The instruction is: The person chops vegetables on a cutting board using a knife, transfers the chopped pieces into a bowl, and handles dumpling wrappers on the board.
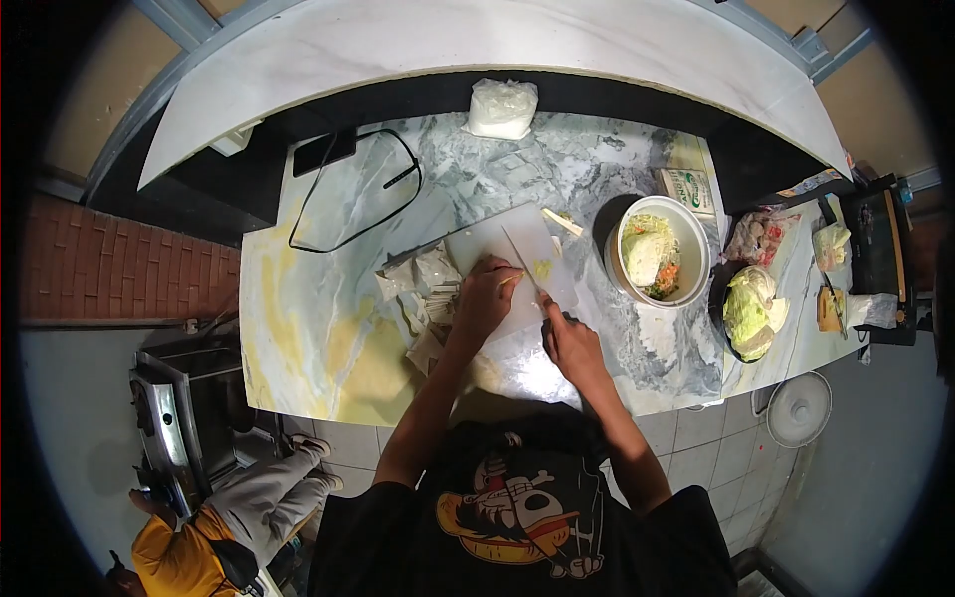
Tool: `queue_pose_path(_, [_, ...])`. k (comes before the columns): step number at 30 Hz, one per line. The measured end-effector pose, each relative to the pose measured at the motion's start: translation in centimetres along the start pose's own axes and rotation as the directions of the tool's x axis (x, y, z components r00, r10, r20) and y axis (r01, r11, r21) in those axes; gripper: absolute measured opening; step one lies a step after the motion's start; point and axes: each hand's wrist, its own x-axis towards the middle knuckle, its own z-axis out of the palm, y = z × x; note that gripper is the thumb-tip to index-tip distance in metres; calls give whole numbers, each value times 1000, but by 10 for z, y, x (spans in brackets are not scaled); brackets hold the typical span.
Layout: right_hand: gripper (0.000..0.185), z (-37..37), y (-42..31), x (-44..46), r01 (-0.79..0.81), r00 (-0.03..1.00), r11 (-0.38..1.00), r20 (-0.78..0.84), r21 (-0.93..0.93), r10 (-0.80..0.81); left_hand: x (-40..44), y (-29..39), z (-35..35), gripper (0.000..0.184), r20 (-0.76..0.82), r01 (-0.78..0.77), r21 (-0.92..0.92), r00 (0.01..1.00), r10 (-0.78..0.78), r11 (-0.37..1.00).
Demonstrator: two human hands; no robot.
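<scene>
On a white cutting board point(522, 224), my right hand point(569, 343) is closed round the handle of a knife point(521, 261), whose blade points away and to the left. My left hand point(485, 297) is closed on a small pale yellowish piece point(510, 280) beside the blade. Small cut greenish bits point(542, 269) lie on the board right of the knife. Several white packets point(428, 289) lie left of the board, close to my left forearm. Right of the board is a white bowl point(617, 267) holding chopped vegetables and a pale cabbage chunk point(645, 255).
A bag of white stuff point(501, 109) stands at the back. At the back left are a phone point(324, 153) and a black strap point(420, 199). Cabbage point(752, 313) in a dark bowl lies right. A person in yellow point(179, 557) is at the lower left.
</scene>
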Motion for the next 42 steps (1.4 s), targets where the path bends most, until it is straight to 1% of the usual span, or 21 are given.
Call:
queue_pose_path(2, [60,-3,-1,-4,-69,997,998,48,10,68,0,4,-3,12,16,8,24,1000,-8,1000])
queue_pose_path(3, [60,-2,-1,-6,-70,996,997,48,11,69,0,5,-3,12,18,9,24,1000,-9,1000])
queue_pose_path(6, [60,1,1,-9,-68,998,997,10,27,68,0,8,-1,12,12,41,28,999,-41,999])
queue_pose_path(8, [61,3,3,-10,-23,999,998,-45,65,26,0,7,0,13,-56,-14,101,998,20,995])
queue_pose_path(15, [57,1,0,-12,-9,999,995,-49,101,14,0,5,2,12,-36,44,77,999,-41,996])
queue_pose_path(17, [63,0,0,-12,-19,1000,998,5,56,19,1,4,1,12,-21,36,96,999,-34,995])
queue_pose_path(18, [63,0,0,-12,-17,1000,998,5,56,17,1,4,1,12,-22,37,97,999,-35,995])
queue_pose_path(21, [63,2,-1,-11,-8,1000,1000,-1,26,8,0,6,0,13,-17,61,74,998,-60,995])
queue_pose_path(23, [58,2,-1,-12,13,998,999,-59,49,-10,0,9,-1,14,-22,79,79,997,-78,994])
queue_pose_path(30, [60,2,-2,-13,37,996,998,-88,48,-32,-1,6,0,12,-16,91,66,996,-90,994])
queue_pose_path(33, [60,2,-2,-13,44,995,998,-92,47,-40,-2,3,1,12,-12,68,43,998,-68,997])
queue_pose_path(36, [61,3,-2,-12,47,995,999,-88,25,-45,-2,6,0,10,-19,71,79,997,-69,994])
queue_pose_path(38, [62,3,-1,-10,40,998,999,-54,33,-38,-1,5,1,10,6,94,82,996,-94,992])
queue_pose_path(42, [61,-4,-6,-5,18,1000,1000,-6,13,-17,0,5,1,10,-11,82,84,997,-81,993])
